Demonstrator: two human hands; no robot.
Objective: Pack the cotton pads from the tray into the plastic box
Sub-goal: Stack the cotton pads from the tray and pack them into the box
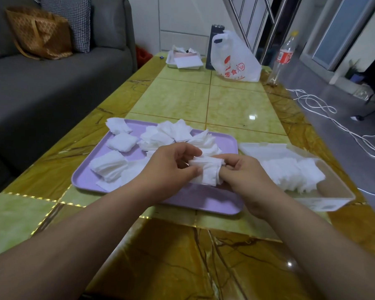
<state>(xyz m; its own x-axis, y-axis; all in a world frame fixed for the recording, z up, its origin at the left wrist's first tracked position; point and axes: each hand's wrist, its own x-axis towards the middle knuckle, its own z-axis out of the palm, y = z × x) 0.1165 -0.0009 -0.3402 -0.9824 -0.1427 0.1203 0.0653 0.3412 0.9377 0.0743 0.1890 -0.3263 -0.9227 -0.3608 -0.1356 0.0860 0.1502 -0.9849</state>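
Two bare hands meet over the near right part of a lilac plastic tray (91, 180), both clamped on one small stack of white square cotton pads (206, 173); the left hand (171, 167) pinches the stack's left edge between thumb and curled fingers, while the right hand (245, 176) grips its right end with the fingertips wrapped over the top; the stack is held just above the tray, between the loose heaps and the box. On the tray, more white cotton pads lie in untidy piles (160, 135): a fanned stack at the near left, two small bundles at the far left corner, one of them overhanging the rim, and a larger jumble along the far edge, partly hidden behind the left hand. Just beside the tray on the right stands a clear rectangular plastic box (338, 187), its hinged translucent lid (266, 148) lying open on the far side; inside, a row of cotton pads (290, 174) stands on edge, filling the far part, with the near right end bare. All rest on a long glossy table of green and amber marble-patterned tiles (225, 105). At the far end sit a white plastic shopping bag with red print (234, 59), a dark cylindrical flask (213, 46) behind it, a small pale tray of papers (184, 59), and a clear bottle with a red label (284, 55) at the right edge; a grey sofa (52, 83) with a brown woven bag (39, 33) runs along the left; white cables (325, 109) trail across the floor on the right.
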